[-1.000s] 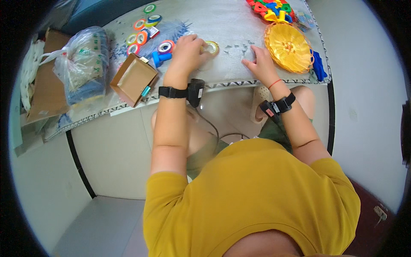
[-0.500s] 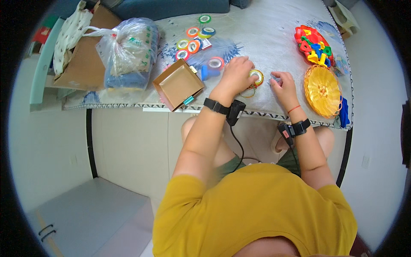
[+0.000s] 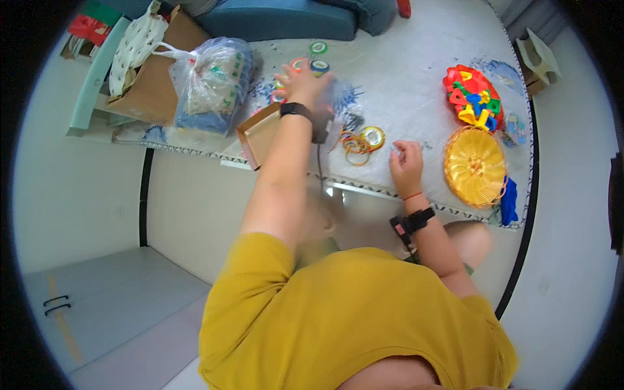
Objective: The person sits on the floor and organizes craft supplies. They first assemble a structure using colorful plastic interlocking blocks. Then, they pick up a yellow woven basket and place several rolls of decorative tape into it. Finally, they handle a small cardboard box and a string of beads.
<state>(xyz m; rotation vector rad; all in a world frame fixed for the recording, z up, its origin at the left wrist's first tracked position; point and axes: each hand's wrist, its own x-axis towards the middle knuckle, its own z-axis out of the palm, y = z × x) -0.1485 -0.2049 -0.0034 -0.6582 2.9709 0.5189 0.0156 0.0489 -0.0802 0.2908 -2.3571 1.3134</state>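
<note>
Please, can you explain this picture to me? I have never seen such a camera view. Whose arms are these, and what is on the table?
The camera sits on a person's head and looks down, so the yellow shirt and both arms are that person's own. The round, bent edges come from the wide lens. The left hand reaches out over small rolls of tape; it is blurred, so its grip cannot be judged. The right hand rests on the table, fingers curled, beside orange rubber bands. Nearby are a yellow basket, colourful plastic pieces, a small cardboard box and a plastic bag.

a pale patterned tabletop (image 3: 416, 71) with a dark edge spans twelve o'clock; a blue cushioned sofa (image 3: 279, 19) lies beyond it; grey smooth floor (image 3: 110, 305) fills seven o'clock, evenly daylit.
</note>
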